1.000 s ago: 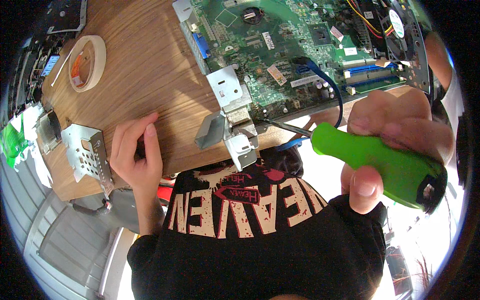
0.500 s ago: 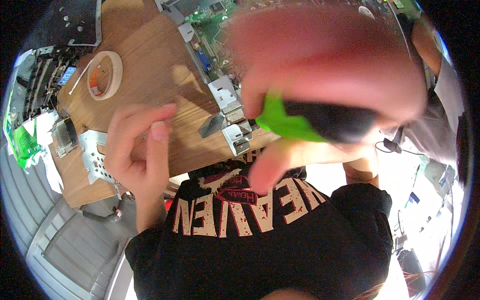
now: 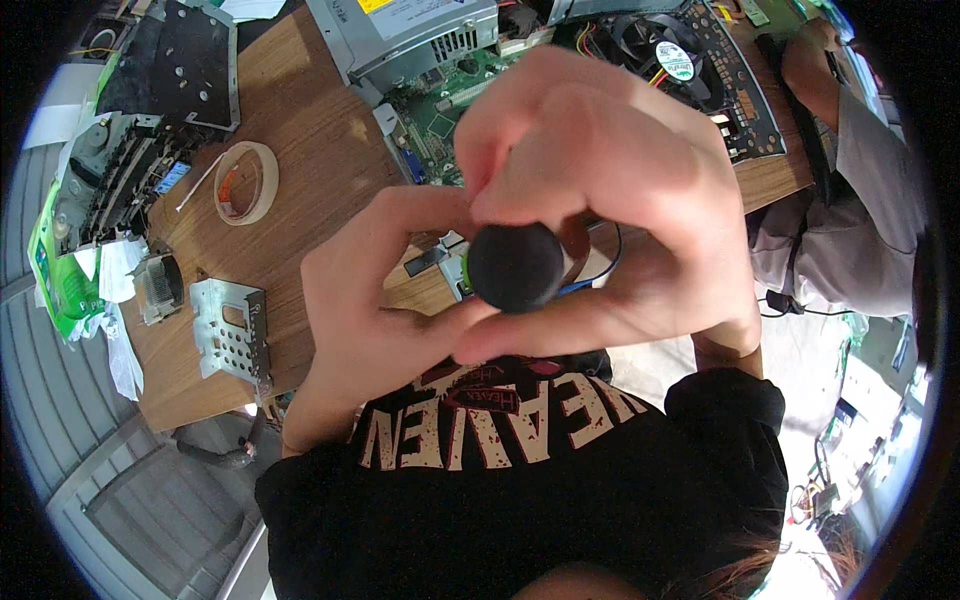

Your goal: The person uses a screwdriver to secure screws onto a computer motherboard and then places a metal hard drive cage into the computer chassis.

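My right hand (image 3: 620, 190) is closed round a green-and-black screwdriver (image 3: 515, 267). Its round black butt end faces up, with a sliver of green at the side; the shaft is hidden. My left hand (image 3: 375, 280) curls in from the left, thumb and forefinger meeting at the far side of the handle. Those fingertips are covered, so what they pinch does not show. Just beneath the hands, part of a small metal bracket (image 3: 450, 243) peeks out. Beyond it lies a green circuit board (image 3: 440, 118), partly behind my right hand.
A silver metal box (image 3: 410, 35) stands at the back, with a black fan (image 3: 650, 55) to its right. On the wooden table (image 3: 300, 110) lie a tape roll (image 3: 266, 190), a perforated bracket (image 3: 235, 335) and a finned heat sink (image 3: 158, 285). Another person's arm (image 3: 815, 75) is at right.
My right hand has come down and left with the screwdriver, which now points end-on toward view. My left hand has moved right to meet it. The view has shifted, showing more of the table's far side.
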The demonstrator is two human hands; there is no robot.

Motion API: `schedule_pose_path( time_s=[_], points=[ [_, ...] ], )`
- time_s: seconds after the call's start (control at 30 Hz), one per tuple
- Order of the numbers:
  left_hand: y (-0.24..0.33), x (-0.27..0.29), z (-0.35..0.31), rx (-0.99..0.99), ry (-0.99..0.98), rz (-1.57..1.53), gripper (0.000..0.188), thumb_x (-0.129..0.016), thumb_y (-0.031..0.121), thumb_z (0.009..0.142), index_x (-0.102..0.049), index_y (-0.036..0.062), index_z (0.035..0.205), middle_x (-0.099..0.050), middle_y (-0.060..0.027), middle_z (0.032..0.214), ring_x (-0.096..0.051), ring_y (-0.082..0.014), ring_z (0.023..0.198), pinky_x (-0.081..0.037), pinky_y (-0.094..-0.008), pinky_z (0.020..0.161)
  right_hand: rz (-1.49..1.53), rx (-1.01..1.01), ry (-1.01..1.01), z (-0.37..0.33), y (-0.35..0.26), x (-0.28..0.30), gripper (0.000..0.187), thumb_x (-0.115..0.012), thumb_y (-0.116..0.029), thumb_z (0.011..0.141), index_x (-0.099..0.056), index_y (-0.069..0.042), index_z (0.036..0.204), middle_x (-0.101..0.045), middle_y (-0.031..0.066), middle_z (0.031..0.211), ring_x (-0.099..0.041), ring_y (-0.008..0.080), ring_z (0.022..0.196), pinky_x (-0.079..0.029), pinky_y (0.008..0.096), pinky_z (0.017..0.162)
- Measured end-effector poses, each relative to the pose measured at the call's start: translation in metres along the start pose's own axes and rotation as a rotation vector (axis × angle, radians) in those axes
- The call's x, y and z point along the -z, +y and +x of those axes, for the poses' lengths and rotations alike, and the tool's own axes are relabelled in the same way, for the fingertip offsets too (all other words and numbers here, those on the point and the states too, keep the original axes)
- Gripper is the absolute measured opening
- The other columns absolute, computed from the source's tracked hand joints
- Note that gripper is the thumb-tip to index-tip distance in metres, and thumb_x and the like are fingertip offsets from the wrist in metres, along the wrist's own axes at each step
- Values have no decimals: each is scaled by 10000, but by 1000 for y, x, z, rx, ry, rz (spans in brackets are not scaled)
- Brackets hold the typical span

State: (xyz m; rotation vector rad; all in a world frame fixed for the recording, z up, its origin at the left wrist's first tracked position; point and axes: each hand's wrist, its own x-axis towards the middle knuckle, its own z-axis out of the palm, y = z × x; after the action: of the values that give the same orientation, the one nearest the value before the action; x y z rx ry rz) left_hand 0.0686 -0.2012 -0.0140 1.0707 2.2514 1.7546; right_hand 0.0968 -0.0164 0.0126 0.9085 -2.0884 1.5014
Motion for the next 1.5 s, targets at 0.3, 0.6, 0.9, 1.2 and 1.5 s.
schedule_pose_path(
  time_s=[0.3,0.6,0.9,1.2,1.5],
  points=[
    [-18,30,24,-67,-478,-22,389,-755,208,669,-627,30,991,-649,-116,913,-640,-305,810,-503,-334,683,97,34,-232,6,2,24,331,-700,-137,757,-625,42,1025,-641,178,963,-620,220,739,-484,283,544],
    [-5,7,21,144,-218,-123,393,-770,204,616,-632,47,949,-654,-88,832,-655,-239,751,-502,-314,658,-320,-87,-19,9,-7,7,480,-839,-250,553,-605,-20,902,-589,106,819,-584,243,760,-479,316,589],
    [-13,22,36,-56,-483,-179,364,-748,161,641,-635,40,965,-654,-109,846,-650,-241,751,-495,-313,680,-126,30,-257,15,-7,29,249,-642,-81,775,-635,52,986,-613,185,904,-621,246,811,-531,315,651],
    [-13,7,26,37,-279,-114,339,-767,150,603,-645,37,899,-653,-86,809,-645,-211,697,-499,-295,645,43,-21,-180,10,-11,23,404,-717,14,699,-561,84,1065,-589,206,945,-593,266,738,-495,276,561],
    [-29,26,33,134,-539,-107,364,-753,173,601,-654,16,915,-649,-105,783,-651,-192,713,-489,-287,626,267,25,-283,11,8,18,323,-748,-73,694,-630,35,975,-629,159,917,-616,243,700,-489,281,541]
  ],
)
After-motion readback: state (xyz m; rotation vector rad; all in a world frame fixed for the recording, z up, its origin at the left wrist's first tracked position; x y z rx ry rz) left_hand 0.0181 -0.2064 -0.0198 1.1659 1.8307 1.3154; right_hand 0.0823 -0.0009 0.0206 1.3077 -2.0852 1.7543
